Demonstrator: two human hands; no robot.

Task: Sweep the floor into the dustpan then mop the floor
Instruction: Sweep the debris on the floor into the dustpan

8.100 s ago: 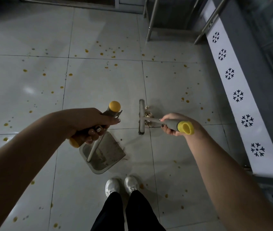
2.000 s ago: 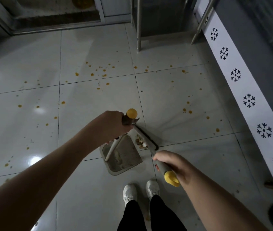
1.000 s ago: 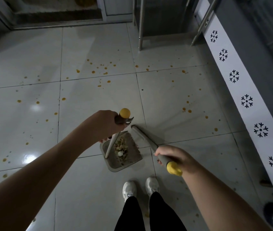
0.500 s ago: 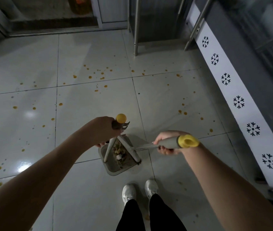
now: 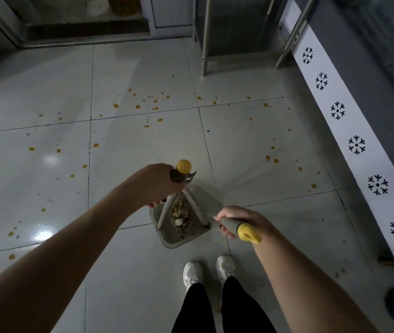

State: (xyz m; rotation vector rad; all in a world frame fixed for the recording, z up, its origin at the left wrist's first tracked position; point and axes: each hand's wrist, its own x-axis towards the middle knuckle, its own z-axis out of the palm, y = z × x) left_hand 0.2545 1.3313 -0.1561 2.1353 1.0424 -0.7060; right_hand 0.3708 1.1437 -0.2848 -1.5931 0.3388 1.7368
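While two white shoes (image 5: 209,270) are standing on the tiled floor (image 5: 47,188) nearest the camera, the right hand (image 5: 238,221) is clamping the broom (image 5: 196,205) by its yellow-tipped handle, its head lying across the dustpan (image 5: 180,234). Just beyond, the left hand (image 5: 157,183) is gripping the dustpan's upright handle, a heap of scraps (image 5: 180,212) sitting inside the pan. Farther off, orange spots (image 5: 143,102) are dotting the tiles before metal legs (image 5: 205,37).

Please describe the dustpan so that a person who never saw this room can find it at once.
Look at the tiled floor just ahead of the white shoes. The dustpan is the grey tray there, holding food scraps; its upright, yellow-tipped handle is in the left hand.
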